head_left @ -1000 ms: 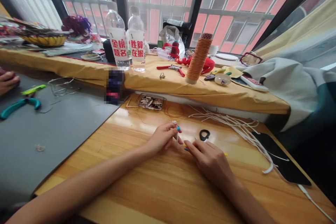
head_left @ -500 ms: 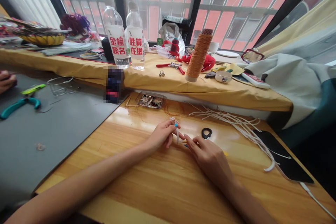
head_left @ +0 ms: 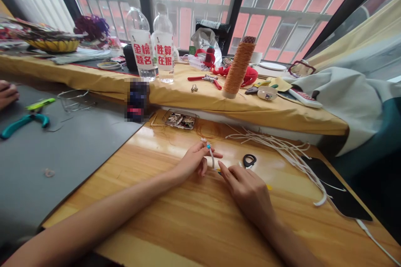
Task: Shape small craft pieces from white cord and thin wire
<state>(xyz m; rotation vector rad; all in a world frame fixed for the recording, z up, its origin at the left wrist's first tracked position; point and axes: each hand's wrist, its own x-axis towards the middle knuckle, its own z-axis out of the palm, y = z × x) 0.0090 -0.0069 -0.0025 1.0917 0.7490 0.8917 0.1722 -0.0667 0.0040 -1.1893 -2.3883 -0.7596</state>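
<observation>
Between the thumb and fingers of my left hand (head_left: 199, 158) is a white cord (head_left: 212, 159); its lower end hangs down toward my right hand. A small bright blue piece (head_left: 208, 146) shows at the thumb, by the cord's upper part. My left index finger points out to the right. Fingers closed, my right hand (head_left: 247, 183) grips a thin tool with yellow and blue parts (head_left: 219, 172), mostly hidden by the hand; its tip is at the cord's lower end. Whether they touch I cannot tell. Just beyond my right hand lies a black loop-shaped handle (head_left: 249, 160).
White cords (head_left: 275, 146) and a black phone (head_left: 341, 192) lie at the right. A clear bead box (head_left: 180, 119) stands at the back. The ledge holds bottles (head_left: 164, 50), an orange thread spool (head_left: 239, 69) and red pliers (head_left: 205, 78). Another person's hand (head_left: 8, 94) shows far left, near teal-handled pliers (head_left: 23, 123).
The view has shifted slightly. Both hands keep their grips and stay close together, with only small finger movements; my left index finger looks straighter. The other person's hand has shifted a little.
</observation>
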